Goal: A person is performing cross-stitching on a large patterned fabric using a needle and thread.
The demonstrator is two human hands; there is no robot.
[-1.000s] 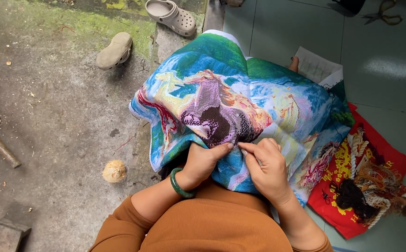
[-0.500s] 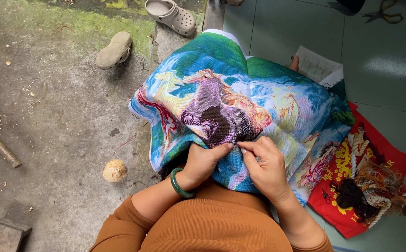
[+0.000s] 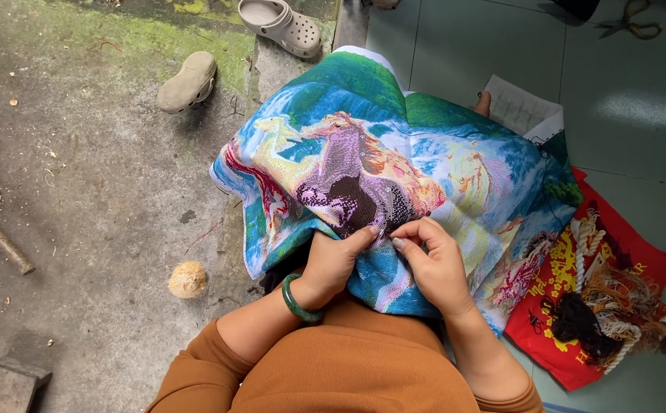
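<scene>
Woven, bright cross-stitch cloth (image 3: 394, 176) lies pinched between both hands, left (image 3: 333, 260) and right (image 3: 436, 264), fingers curled.

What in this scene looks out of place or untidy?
The two beige rubber clogs lie apart: one upright, the other tipped over on the mossy concrete. Tangled thread skeins spill over the red printed bag. Nothing looks damaged.
</scene>
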